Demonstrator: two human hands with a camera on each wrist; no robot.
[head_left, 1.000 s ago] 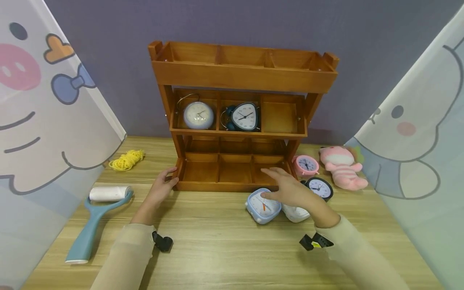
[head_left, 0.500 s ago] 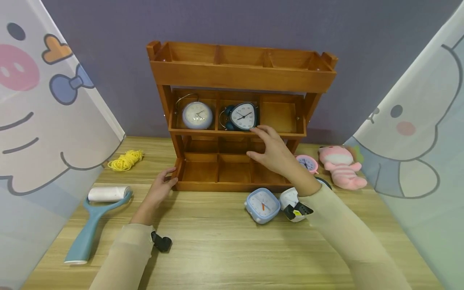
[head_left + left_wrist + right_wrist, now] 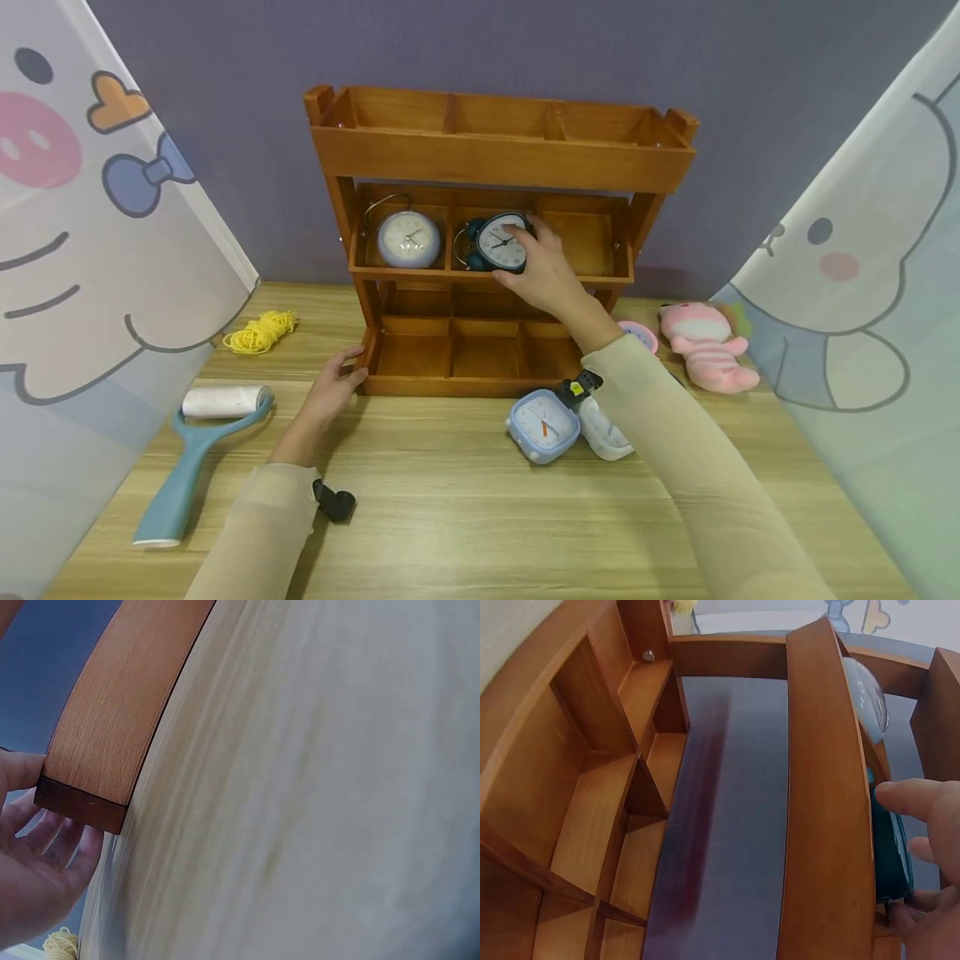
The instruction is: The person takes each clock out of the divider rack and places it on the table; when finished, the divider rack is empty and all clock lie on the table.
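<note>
Dark alarm clock, in centre compartment behind middle tier's front edge, is pinched by right hand, fingers curled about rim; pressure best kept off dial. Wooden rack is gripped at lower left edge by left hand; firm bracing advised.

dark teal clock (white face), bells leftward; in the middle-tier centre compartment of a wooden shelf

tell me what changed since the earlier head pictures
The right hand moved up and leftward from near the blue clock to the middle tier and now grips the dark clock. The left hand still holds the rack at its lower left; both clocks stay put.
</note>
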